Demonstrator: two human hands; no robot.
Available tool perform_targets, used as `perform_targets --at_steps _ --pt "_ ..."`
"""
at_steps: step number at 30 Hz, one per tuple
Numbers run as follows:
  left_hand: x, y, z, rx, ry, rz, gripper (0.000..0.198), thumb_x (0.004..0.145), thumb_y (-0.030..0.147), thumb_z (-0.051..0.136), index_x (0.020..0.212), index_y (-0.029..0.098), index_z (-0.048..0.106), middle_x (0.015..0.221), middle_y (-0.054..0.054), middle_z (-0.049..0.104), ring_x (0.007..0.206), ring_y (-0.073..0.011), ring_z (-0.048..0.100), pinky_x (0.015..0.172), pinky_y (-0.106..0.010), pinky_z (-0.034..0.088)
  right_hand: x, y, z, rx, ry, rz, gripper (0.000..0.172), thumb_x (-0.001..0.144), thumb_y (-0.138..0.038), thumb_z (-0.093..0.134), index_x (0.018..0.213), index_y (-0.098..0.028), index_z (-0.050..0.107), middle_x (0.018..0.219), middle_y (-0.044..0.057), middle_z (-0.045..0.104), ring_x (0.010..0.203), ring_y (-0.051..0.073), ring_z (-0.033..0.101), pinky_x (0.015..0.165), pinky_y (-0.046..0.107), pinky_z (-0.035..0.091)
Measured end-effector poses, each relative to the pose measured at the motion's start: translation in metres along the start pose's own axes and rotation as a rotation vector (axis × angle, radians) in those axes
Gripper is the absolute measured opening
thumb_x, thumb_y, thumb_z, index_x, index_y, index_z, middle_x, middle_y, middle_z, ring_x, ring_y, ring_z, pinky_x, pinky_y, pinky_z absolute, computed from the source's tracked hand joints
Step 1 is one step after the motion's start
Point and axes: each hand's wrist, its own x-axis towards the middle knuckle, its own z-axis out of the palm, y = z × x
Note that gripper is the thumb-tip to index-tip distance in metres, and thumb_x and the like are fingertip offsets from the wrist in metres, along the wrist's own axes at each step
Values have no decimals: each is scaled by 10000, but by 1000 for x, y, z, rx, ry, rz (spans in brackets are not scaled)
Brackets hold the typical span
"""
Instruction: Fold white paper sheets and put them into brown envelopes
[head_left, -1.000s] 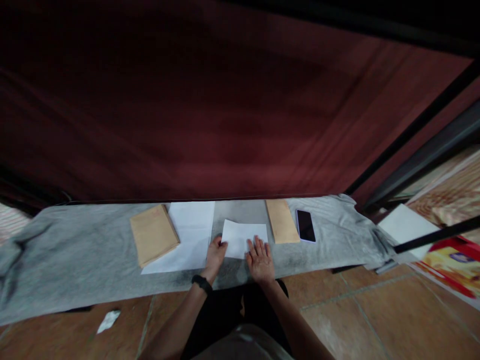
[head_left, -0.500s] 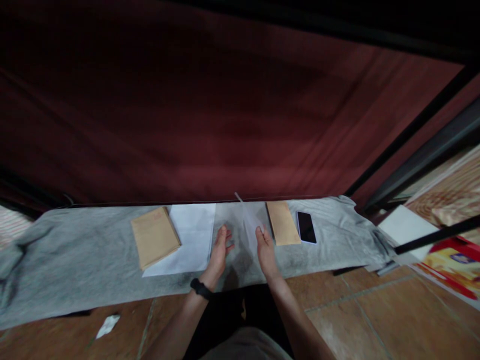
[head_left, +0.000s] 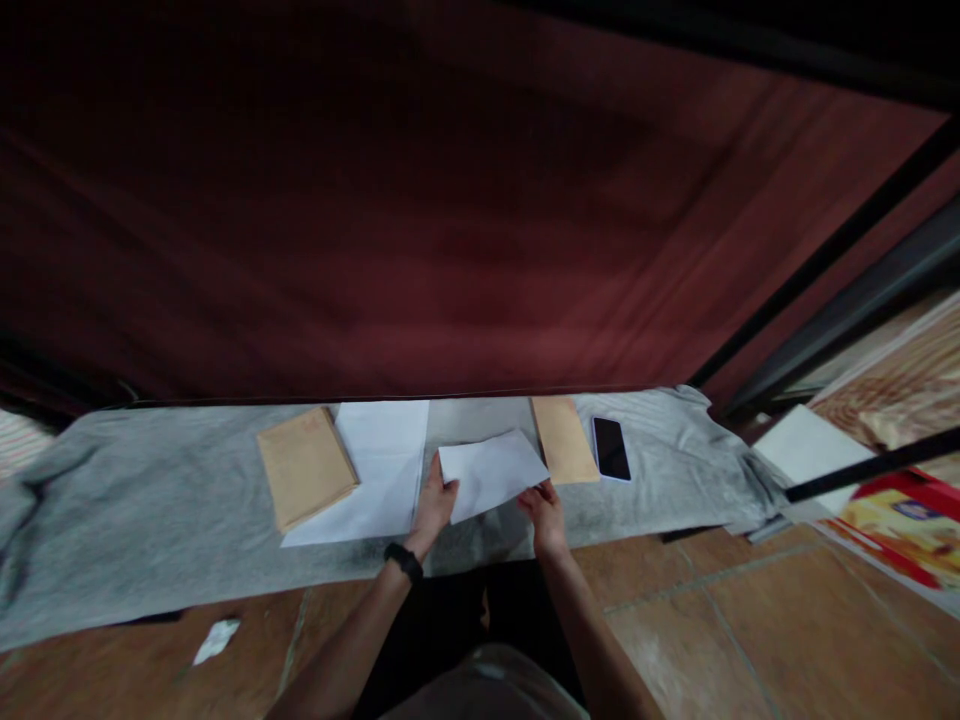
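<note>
A folded sheet of white paper (head_left: 491, 472) is held up between my two hands, tilted above the grey cloth. My left hand (head_left: 436, 502) grips its left end, thumb on top. At its lower right corner, my right hand (head_left: 544, 508) pinches the edge, fingers partly underneath. To the left, larger white sheets (head_left: 386, 470) lie flat, partly covered by a stack of brown envelopes (head_left: 306, 468). Just right of the held paper rests a single brown envelope (head_left: 564, 440).
A phone (head_left: 612, 449) lies right of the single envelope. The grey cloth (head_left: 172, 500) covers a long narrow surface against a dark red panel (head_left: 465, 250). A red and yellow box (head_left: 904, 525) stands at far right. A white scrap (head_left: 216, 641) is on the tiled floor.
The white paper has turned from nearly edge-on in my right hand to broad side up, lying across both hands. My left hand has closed on its left end.
</note>
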Motion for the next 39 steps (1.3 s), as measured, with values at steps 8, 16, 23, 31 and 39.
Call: perform_targets --at_steps 8,16,23,31,39 --pt "2 -3 -5 661 -195 -42 732 929 164 427 1582 73 109 985 -158 748 890 -281 732 828 -367 545 -6 12 -31 -717 103 -542 511 881 -327 503 1372 -188 516 1230 142 609 1134 273 583 987 475 467" --pt "-4 -9 1 1041 -189 227 719 897 18 368 1581 158 192 1046 -134 713 862 -201 713 764 -294 545 8 23 2 -1423 -291 -952 446 1009 -276 411 1437 -199 506 1541 114 438 1435 275 351 1127 457 345" --pt "-18 -4 22 1047 -15 428 597 921 68 344 1511 148 387 1526 -184 437 1403 -319 416 1130 -532 359 12 36 0 -1573 -218 -982 489 1018 -320 416 1495 -216 441 1570 116 397 1433 281 362 1150 460 281" --pt "-14 -14 64 886 -163 510 561 1009 416 332 1487 135 422 1581 -112 389 1494 -248 278 1224 -482 234 12 37 -2 -1603 -229 -1020 523 1010 -256 371 1530 -203 379 1574 127 387 1441 271 348 1164 456 241" --pt "-8 -28 39 935 -136 576 553 1009 351 344 1514 128 371 1601 -111 350 1507 -225 244 1236 -455 200 13 37 -2 -1562 -220 -1016 486 1031 -329 379 1499 -214 438 1567 123 398 1435 272 367 1164 450 243"
